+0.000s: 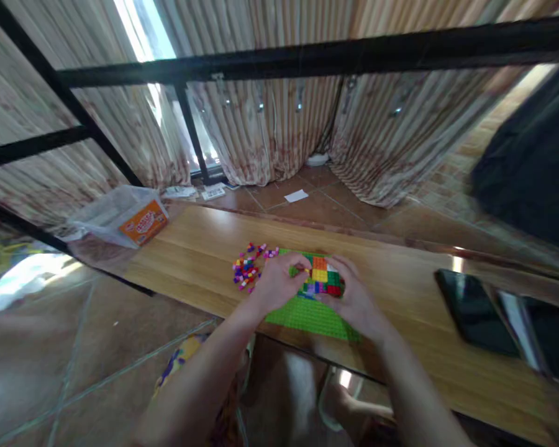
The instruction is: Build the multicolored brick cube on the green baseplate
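Note:
A green baseplate (307, 315) lies on the wooden table (205, 248), near its front edge. A block of orange, yellow, red, green and purple bricks (323, 278) stands on the plate. My left hand (279, 282) rests at the block's left side, fingers curled and pinched at its top left corner. My right hand (351, 295) sits at the block's right side with fingers bent against it. What either hand pinches is too small to make out. A pile of small loose bricks (249, 268) lies just left of my left hand.
A clear plastic box with an orange label (125, 217) stands at the table's far left end. Two dark phones or tablets (475, 313) lie on the table at the right. Black metal bars (307, 56) cross overhead; curtains hang behind.

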### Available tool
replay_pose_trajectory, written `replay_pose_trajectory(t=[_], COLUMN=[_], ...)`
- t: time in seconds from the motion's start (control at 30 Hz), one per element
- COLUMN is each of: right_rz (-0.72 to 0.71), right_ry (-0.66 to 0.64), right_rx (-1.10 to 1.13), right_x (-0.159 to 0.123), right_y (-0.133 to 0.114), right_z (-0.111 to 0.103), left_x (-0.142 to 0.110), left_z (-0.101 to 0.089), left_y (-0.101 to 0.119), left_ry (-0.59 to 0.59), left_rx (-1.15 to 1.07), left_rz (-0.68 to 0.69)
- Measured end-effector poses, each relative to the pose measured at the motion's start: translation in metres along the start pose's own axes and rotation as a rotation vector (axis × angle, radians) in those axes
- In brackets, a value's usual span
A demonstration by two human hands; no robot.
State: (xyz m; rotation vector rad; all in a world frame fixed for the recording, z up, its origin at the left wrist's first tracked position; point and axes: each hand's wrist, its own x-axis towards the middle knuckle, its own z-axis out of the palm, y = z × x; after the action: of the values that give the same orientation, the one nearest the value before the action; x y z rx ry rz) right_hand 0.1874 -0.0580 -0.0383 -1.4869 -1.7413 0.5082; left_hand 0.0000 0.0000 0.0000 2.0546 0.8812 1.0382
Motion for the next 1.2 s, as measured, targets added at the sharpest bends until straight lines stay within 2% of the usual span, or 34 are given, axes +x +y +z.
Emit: replay_pose_trajectory(t=[0.13, 0.23, 0.4, 0.57, 0.7, 0.8, 0.97, 1.07, 1.2], right_rz=[-0.015, -0.024, -0.006, 0.005, 0.016, 0.029, 0.094, 0.205, 0.291], right_ry=[0.002, 0.007, 0.016, 0.007, -0.002, -0.005, 0.005, 0.067, 0.17], right_rx=[0.015, 0.027, 0.032, 0.03, 0.047, 0.089, 0.324, 0.444, 0.447], right_x=[-0.001, -0.002, -0.002, -0.002, -0.003, -0.003, -0.002, 0.0, 0.005], right_y=[0.003, 0.003, 0.001, -0.001, -0.002, -0.002, 0.002, 0.008, 0.009], right_z=[0.0, -0.001, -0.002, -0.002, -0.004, -0.008, -0.011, -0.005, 0.003], left_x=[-0.002, -0.003, -0.007, -0.012, -0.011, -0.01, -0.009, -0.008, -0.007], left_z=[0.018, 0.025, 0.029, 0.035, 0.039, 0.041, 0.041, 0.04, 0.039], left_y=[0.007, 0.006, 0.001, 0.0, 0.0, -0.001, 0.001, 0.003, 0.004], left_ry=[-0.091, -0.132, -0.101, -0.033, 0.06, 0.06, 0.103, 0.124, 0.12], left_rx=[0.057, 0.187, 0.32, 0.325, 0.247, 0.161, 0.19, 0.262, 0.294], left_rz=[0.074, 0.131, 0.192, 0.218, 0.118, 0.03, -0.054, -0.091, -0.116])
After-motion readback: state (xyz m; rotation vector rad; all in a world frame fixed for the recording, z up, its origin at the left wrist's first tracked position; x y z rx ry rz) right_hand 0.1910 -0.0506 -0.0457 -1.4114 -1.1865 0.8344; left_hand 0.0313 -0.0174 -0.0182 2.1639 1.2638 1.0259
